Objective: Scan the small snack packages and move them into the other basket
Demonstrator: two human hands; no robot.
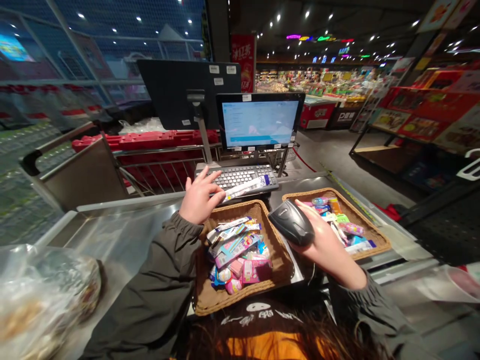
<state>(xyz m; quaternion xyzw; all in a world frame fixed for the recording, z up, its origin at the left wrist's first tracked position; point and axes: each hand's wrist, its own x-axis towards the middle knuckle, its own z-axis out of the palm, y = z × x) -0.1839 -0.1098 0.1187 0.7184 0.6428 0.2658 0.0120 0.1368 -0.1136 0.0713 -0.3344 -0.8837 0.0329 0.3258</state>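
Observation:
My left hand (199,196) is at the near left edge of the keyboard (240,175), some fingers stretched out over the keys. A long, thin white packet with a purple end (247,187) sticks out from its thumb side, across the front of the keyboard. My right hand (318,235) is wrapped round a black handheld barcode scanner (291,222), over the gap between two baskets. The left wicker basket (206,299), below my left hand, holds several small packets (240,245). More small packets and sweets (343,220) lie in the right wicker basket (384,245).
A lit monitor (260,122) stands behind the keyboard, with a second dark screen (183,95) seen from its back. A clear plastic bag (45,295) lies on the metal counter (123,235) at left. Shopping carts (161,170) stand beyond, shelves (423,120) at right.

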